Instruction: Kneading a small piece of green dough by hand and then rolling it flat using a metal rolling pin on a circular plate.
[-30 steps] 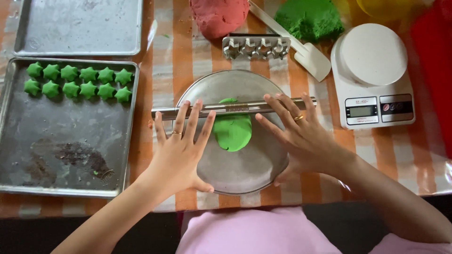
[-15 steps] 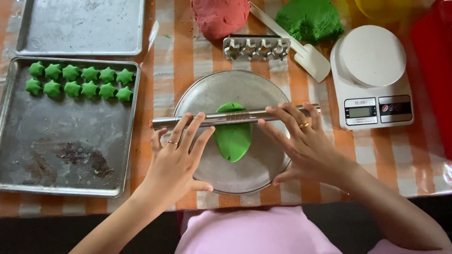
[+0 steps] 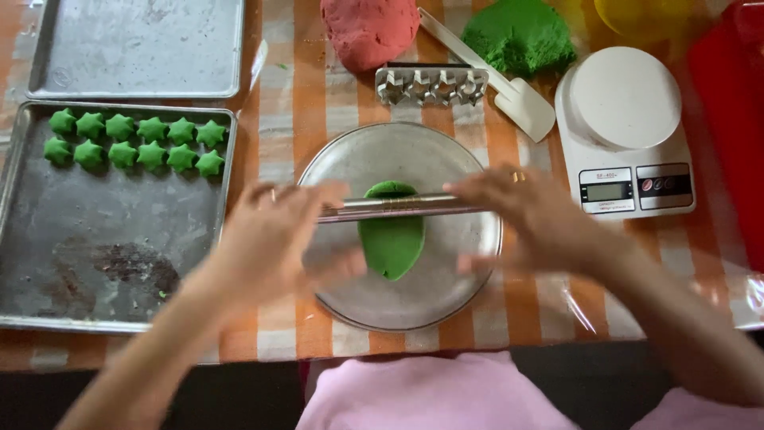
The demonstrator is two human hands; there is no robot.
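A flattened oval of green dough (image 3: 391, 235) lies on a round metal plate (image 3: 446, 295). A thin metal rolling pin (image 3: 398, 207) rests across the dough's far part. My left hand (image 3: 274, 239) presses flat on the pin's left end, and my right hand (image 3: 525, 211) presses on its right end. Both hands are blurred by motion. A ring shows on my right hand.
A baking tray (image 3: 95, 279) at left holds several green star cookies (image 3: 131, 143). Another tray (image 3: 135, 48) sits behind it. Behind the plate are red dough (image 3: 370, 28), green dough (image 3: 517, 36), a star cutter (image 3: 430, 86) and a white spatula (image 3: 517, 99). A white kitchen scale (image 3: 629, 135) stands at right.
Both hands have rolled the pin away from me over the dough. The green dough has become longer and flatter.
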